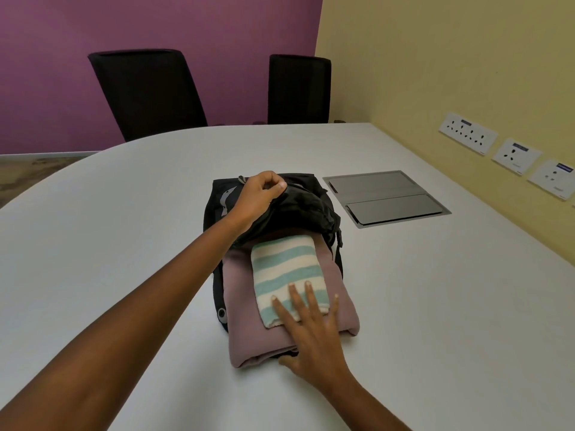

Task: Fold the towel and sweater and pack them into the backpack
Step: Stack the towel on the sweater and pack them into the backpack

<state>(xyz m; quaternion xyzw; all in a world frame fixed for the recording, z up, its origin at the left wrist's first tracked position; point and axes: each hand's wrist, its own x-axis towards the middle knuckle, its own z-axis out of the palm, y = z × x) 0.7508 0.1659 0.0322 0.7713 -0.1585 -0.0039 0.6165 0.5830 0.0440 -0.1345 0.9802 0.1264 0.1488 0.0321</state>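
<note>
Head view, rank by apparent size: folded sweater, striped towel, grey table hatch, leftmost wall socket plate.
1. sweater
2. towel and table hatch: look alike; the hatch lies farther, so unranked
3. socket plate

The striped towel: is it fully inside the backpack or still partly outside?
Partly outside. The towel reaches under the backpack flap that the left hand holds up, but mostly lies exposed on the sweater.

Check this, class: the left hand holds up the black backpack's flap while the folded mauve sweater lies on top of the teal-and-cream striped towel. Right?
No. The head view shows the teal-and-cream striped towel lying on top of the folded mauve sweater, not under it. The left hand does hold up the black backpack's flap.
</note>
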